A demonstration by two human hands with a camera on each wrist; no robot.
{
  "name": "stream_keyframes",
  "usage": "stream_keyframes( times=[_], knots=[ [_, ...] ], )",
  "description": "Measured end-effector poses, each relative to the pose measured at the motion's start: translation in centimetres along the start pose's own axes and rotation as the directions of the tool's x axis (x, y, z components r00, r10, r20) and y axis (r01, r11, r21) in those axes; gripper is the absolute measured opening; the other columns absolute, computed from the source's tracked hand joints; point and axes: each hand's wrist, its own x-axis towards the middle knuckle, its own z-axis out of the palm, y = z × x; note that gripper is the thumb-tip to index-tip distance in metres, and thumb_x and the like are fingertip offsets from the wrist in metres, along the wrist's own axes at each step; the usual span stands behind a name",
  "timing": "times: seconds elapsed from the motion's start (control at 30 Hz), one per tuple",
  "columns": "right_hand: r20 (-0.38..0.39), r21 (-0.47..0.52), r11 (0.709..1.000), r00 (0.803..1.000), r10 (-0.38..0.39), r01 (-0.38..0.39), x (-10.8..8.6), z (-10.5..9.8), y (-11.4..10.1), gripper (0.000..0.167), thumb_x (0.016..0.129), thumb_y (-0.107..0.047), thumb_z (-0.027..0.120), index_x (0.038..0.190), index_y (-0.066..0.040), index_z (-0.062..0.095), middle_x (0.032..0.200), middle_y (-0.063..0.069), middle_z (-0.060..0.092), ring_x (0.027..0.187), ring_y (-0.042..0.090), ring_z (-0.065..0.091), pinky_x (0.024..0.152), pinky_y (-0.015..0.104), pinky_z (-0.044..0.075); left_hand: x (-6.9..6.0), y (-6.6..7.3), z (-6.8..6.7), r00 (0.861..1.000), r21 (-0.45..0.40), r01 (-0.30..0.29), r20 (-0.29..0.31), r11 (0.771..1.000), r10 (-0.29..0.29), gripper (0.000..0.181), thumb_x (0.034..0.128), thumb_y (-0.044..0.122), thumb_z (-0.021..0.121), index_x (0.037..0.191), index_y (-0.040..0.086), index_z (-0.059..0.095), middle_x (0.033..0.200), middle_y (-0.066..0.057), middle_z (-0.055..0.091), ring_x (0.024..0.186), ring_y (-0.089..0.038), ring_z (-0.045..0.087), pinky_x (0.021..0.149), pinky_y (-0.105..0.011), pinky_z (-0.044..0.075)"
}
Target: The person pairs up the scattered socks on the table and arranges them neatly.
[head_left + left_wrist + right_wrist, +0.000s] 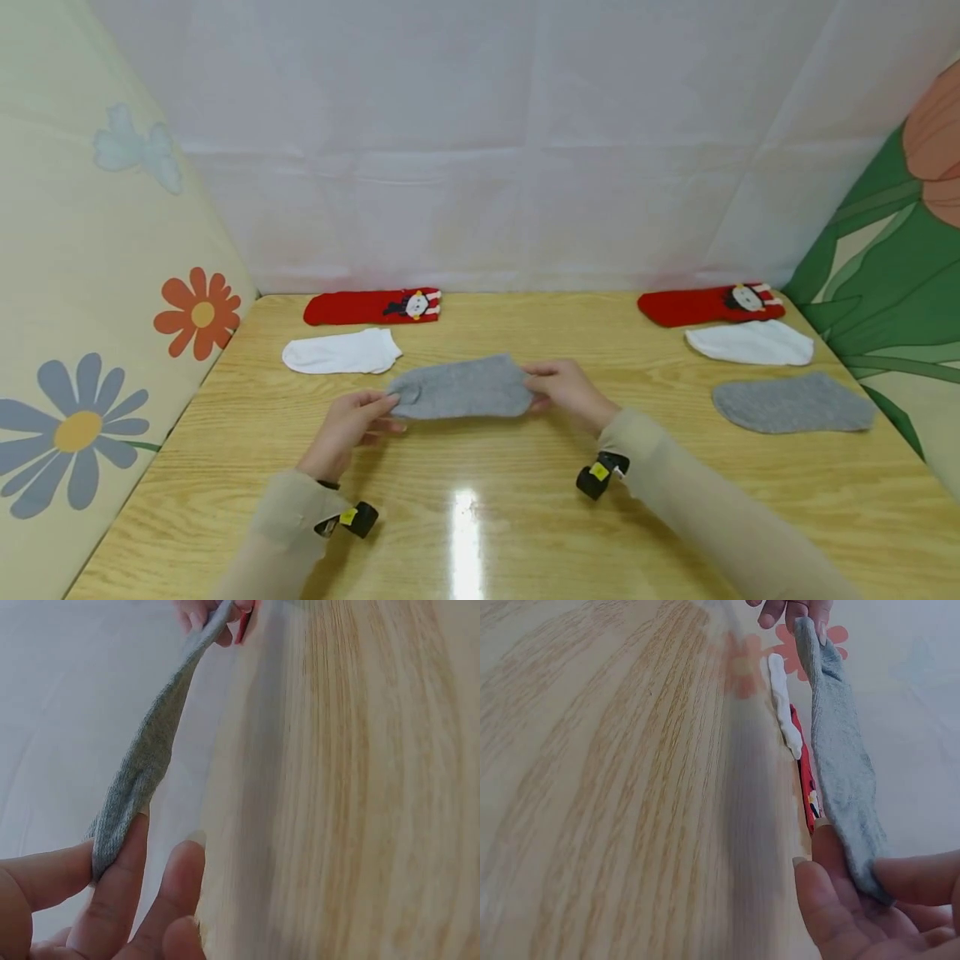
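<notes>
Between both hands (347, 429) (566, 388), grey sock (461, 390), apparently lifted above table (525, 483)

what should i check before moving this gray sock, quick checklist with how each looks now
1. Left hand pinching one end of the held gray sock: ok.
2. Right hand pinching the opposite end: ok.
3. Held gray sock lifted off the table: ok, it hangs above it between the hands.
4. Held gray sock smooth all along: not ok, it is puckered near the left hand.
5. Other gray sock laid out on the table: ok, at the right, nearer the person than the right-side white sock.
6. Inside of the held gray sock: cannot tell, hidden.
</notes>
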Motion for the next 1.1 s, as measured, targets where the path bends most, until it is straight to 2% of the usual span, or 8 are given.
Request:
stream_keyframes(
  times=[0.27, 0.43, 0.73, 1.1],
  knots=[
    [0.003, -0.018, 1.0, 1.0, 0.02, -0.02, 0.1, -0.7, -0.1, 0.037, 0.096, 0.002, 0.054, 0.13, 0.015, 0.051, 0.115, 0.029, 0.062, 0.068, 0.012, 0.063, 0.068, 0.032, 0.058, 0.5, 0.2, 0.5, 1.0, 0.006, -0.007, 0.009, 1.0, 0.007, 0.03, 0.0982, 0.03, 0.059, 0.108, 0.002, 0.062, 0.086, -0.004, 0.071, 0.083, -0.019, 0.068, 0.073, -0.032, 0.047],
    [-0.009, -0.027, 0.999, 0.999, 0.03, -0.03, 0.2, -1.2, 0.0, 0.037, 0.096, 0.001, 0.054, 0.131, 0.014, 0.051, 0.115, 0.029, 0.062, 0.069, 0.012, 0.064, 0.067, 0.031, 0.058, 1.0, 0.3, 0.8, 1.0, 0.004, -0.024, 0.02, 1.0, 0.023, 0.03, 0.0987, 0.03, 0.058, 0.109, 0.002, 0.062, 0.086, -0.004, 0.071, 0.083, -0.02, 0.069, 0.072, -0.031, 0.048],
    [-0.026, -0.009, 0.999, 0.999, 0.039, -0.039, 0.3, -2.1, 0.2, 0.038, 0.096, 0.002, 0.054, 0.13, 0.016, 0.05, 0.095, 0.012, 0.066, 0.065, 0.01, 0.062, 0.064, 0.028, 0.057, 1.9, 0.8, 1.8, 0.999, 0.0, -0.005, 0.034, 1.0, 0.005, 0.03, 0.0984, 0.03, 0.059, 0.11, 0.002, 0.06, 0.084, -0.005, 0.072, 0.082, -0.019, 0.069, 0.072, -0.031, 0.046],
    [-0.066, 0.01, 0.999, 0.997, 0.032, -0.031, 0.3, -3.0, 0.1, 0.037, 0.095, 0.005, 0.053, 0.129, 0.019, 0.048, 0.079, 0.004, 0.063, 0.058, 0.009, 0.059, 0.059, 0.026, 0.056, 2.8, 2.0, 2.5, 0.998, 0.026, -0.017, 0.063, 1.0, 0.016, 0.033, 0.1001, 0.029, 0.056, 0.118, 0.001, 0.06, 0.093, -0.006, 0.07, 0.084, -0.02, 0.069, 0.077, -0.033, 0.046]
  ],
)
